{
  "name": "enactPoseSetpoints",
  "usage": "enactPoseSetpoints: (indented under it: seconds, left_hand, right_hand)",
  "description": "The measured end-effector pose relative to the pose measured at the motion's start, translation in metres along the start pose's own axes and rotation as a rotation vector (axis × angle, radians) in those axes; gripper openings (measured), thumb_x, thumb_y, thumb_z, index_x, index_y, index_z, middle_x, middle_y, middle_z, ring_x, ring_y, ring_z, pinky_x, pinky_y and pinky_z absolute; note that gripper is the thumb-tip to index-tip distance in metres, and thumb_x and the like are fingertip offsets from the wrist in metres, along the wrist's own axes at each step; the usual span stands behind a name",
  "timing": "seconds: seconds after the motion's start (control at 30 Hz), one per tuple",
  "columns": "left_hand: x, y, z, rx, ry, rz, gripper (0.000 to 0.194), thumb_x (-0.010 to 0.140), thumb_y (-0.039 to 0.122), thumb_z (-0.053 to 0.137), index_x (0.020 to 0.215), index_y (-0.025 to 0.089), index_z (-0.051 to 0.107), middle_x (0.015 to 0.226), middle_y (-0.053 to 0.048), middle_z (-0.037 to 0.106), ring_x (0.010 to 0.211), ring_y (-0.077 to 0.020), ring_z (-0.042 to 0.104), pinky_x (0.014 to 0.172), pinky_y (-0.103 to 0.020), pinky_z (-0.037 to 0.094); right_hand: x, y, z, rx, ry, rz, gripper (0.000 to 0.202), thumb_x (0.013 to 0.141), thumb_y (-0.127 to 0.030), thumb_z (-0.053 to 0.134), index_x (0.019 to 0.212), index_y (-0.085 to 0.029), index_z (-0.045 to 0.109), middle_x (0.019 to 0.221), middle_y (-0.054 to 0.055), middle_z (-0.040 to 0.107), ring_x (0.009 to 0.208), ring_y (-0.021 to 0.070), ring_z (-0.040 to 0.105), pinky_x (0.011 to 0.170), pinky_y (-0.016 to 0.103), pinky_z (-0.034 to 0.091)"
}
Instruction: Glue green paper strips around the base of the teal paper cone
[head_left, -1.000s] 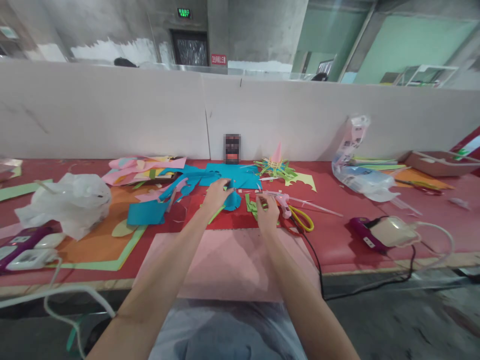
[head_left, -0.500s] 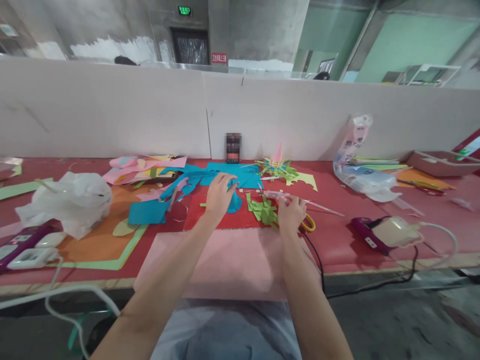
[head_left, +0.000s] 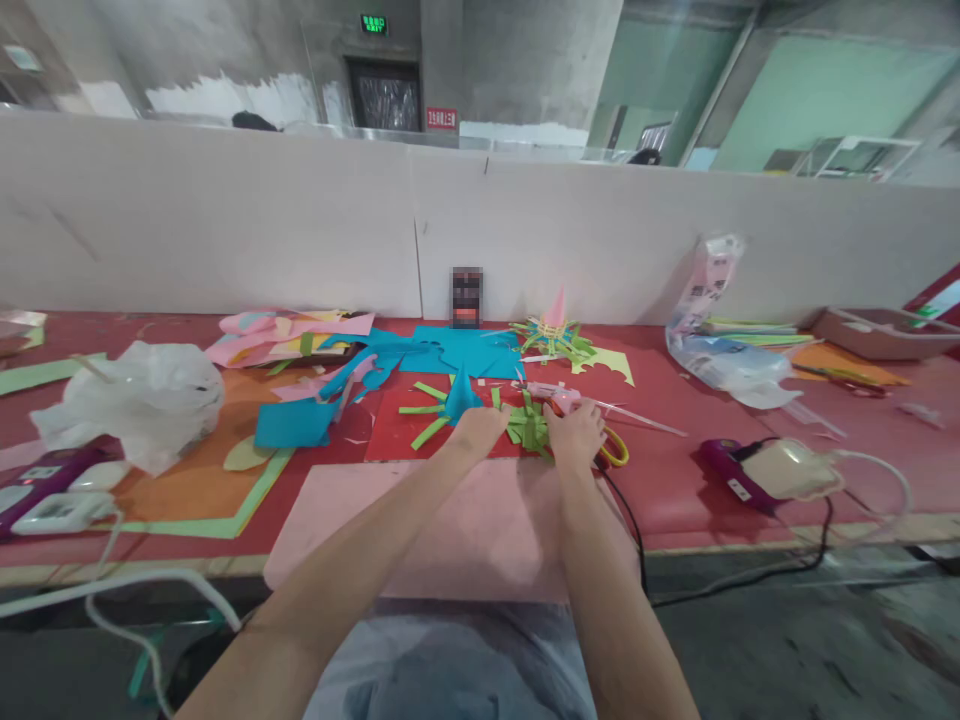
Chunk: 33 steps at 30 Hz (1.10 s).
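Note:
A bundle of green paper strips [head_left: 528, 428] lies on a red sheet [head_left: 386, 432] between my hands. My left hand [head_left: 481, 430] reaches across from the left, fingers together and fingertips at the left edge of the strips. On the other side, my right hand [head_left: 576, 432] has bent fingers, its thumb side against their right edge; its exact hold is partly hidden. Just beyond my left hand stands a blue paper cone [head_left: 462, 398], with green strips fanning out around its base. Behind my right hand lies a pink glue gun [head_left: 564, 396]. Yellow-handled scissors [head_left: 618, 447] stick out beside it.
A pink board [head_left: 450, 530] lies along the front edge. Behind are blue paper [head_left: 487, 355], a finished-looking pink cone piece [head_left: 555, 312] and a phone [head_left: 466, 297]. Plastic bags [head_left: 161, 400] and power strips [head_left: 739, 470] lie at the sides, with cables over the edge.
My left hand has left the blue cone and moved right and nearer, to the green strips. The cone now stands uncovered. My right hand has shifted slightly down, away from the glue gun.

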<state>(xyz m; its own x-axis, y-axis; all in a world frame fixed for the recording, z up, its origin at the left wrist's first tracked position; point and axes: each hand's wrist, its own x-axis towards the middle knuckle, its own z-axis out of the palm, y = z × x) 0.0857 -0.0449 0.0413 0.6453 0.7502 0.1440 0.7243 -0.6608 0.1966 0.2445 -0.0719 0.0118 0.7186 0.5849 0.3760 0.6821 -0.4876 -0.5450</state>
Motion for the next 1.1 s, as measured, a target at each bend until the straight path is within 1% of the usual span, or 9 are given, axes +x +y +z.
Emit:
enactPoseSetpoints:
  seconds: [0.07, 0.13, 0.27, 0.37, 0.53, 0.63, 0.73, 0.93, 1.1]
  left_hand:
    - [0.001, 0.002, 0.001, 0.117, -0.048, 0.025, 0.031, 0.082, 0.0, 0.046, 0.111, 0.006, 0.054, 0.081, -0.018, 0.069, 0.082, -0.0287, 0.068, 0.069, -0.036, 0.052]
    - [0.001, 0.002, 0.002, 0.236, -0.096, 0.075, 0.031, 0.082, 0.0, 0.047, 0.111, 0.007, 0.054, 0.079, -0.016, 0.069, 0.082, -0.025, 0.069, 0.069, -0.031, 0.052]
    - [0.002, 0.003, 0.003, 0.323, -0.111, 0.163, 0.025, 0.084, 0.002, 0.047, 0.107, 0.007, 0.056, 0.077, -0.014, 0.068, 0.079, -0.0214, 0.069, 0.068, -0.026, 0.05]
    - [0.001, 0.004, -0.001, 0.348, -0.123, 0.201, 0.026, 0.085, 0.001, 0.044, 0.107, 0.007, 0.056, 0.078, -0.014, 0.068, 0.079, -0.0224, 0.069, 0.066, -0.027, 0.05]
    - [0.0, 0.004, -0.015, 0.376, -0.172, 0.222, 0.031, 0.085, -0.001, 0.038, 0.109, 0.007, 0.056, 0.082, -0.014, 0.069, 0.082, -0.0261, 0.069, 0.062, -0.029, 0.05]
    - [-0.001, 0.001, -0.018, 0.367, -0.145, 0.24, 0.029, 0.085, 0.0, 0.04, 0.107, 0.009, 0.056, 0.082, -0.013, 0.069, 0.081, -0.0244, 0.069, 0.061, -0.027, 0.049]
    - [0.0, -0.003, -0.017, 0.383, -0.123, 0.265, 0.028, 0.085, 0.0, 0.04, 0.106, 0.009, 0.057, 0.078, -0.012, 0.069, 0.078, -0.0218, 0.069, 0.06, -0.025, 0.048]
    - [0.0, -0.007, -0.013, 0.366, -0.097, 0.324, 0.024, 0.084, -0.001, 0.043, 0.099, 0.008, 0.06, 0.072, -0.013, 0.068, 0.07, -0.0213, 0.068, 0.059, -0.026, 0.049]
    - [-0.002, -0.012, -0.012, 0.357, -0.09, 0.328, 0.03, 0.084, -0.001, 0.041, 0.107, 0.01, 0.057, 0.073, -0.011, 0.07, 0.068, -0.0197, 0.067, 0.06, -0.025, 0.048]
  right_hand:
    - [-0.001, -0.001, -0.002, -0.023, -0.022, 0.003, 0.045, 0.075, -0.043, 0.062, 0.107, -0.012, 0.05, 0.109, 0.017, 0.058, 0.104, 0.033, 0.052, 0.083, 0.042, 0.038]
    - [-0.002, -0.002, -0.004, -0.029, -0.035, 0.003, 0.045, 0.075, -0.041, 0.062, 0.108, -0.012, 0.05, 0.11, 0.017, 0.058, 0.104, 0.0324, 0.052, 0.084, 0.041, 0.038]
    - [-0.002, -0.002, -0.004, -0.034, -0.028, 0.002, 0.046, 0.075, -0.041, 0.062, 0.109, -0.012, 0.052, 0.111, 0.017, 0.057, 0.105, 0.0327, 0.052, 0.084, 0.04, 0.038]
    - [-0.001, -0.001, -0.003, -0.046, -0.02, -0.005, 0.047, 0.074, -0.041, 0.064, 0.109, -0.011, 0.054, 0.114, 0.017, 0.056, 0.105, 0.0331, 0.051, 0.083, 0.04, 0.039]
    - [-0.001, 0.003, 0.0, -0.105, -0.036, -0.045, 0.049, 0.075, -0.044, 0.063, 0.107, -0.008, 0.056, 0.112, 0.02, 0.056, 0.105, 0.0345, 0.05, 0.084, 0.042, 0.038]
    - [-0.001, 0.004, 0.002, -0.113, -0.028, -0.056, 0.048, 0.075, -0.045, 0.062, 0.106, -0.008, 0.056, 0.11, 0.021, 0.057, 0.105, 0.0347, 0.05, 0.083, 0.042, 0.038]
    - [0.0, 0.005, 0.002, -0.111, -0.037, -0.055, 0.047, 0.076, -0.045, 0.061, 0.106, -0.009, 0.056, 0.11, 0.02, 0.057, 0.105, 0.0344, 0.049, 0.083, 0.042, 0.038]
    - [0.0, 0.004, 0.001, -0.109, -0.048, -0.04, 0.046, 0.077, -0.043, 0.059, 0.107, -0.009, 0.057, 0.111, 0.02, 0.057, 0.105, 0.0336, 0.049, 0.084, 0.042, 0.038]
    - [0.0, 0.004, 0.002, -0.124, -0.054, -0.04, 0.047, 0.077, -0.044, 0.059, 0.108, -0.009, 0.057, 0.111, 0.02, 0.057, 0.106, 0.0332, 0.049, 0.084, 0.042, 0.038]
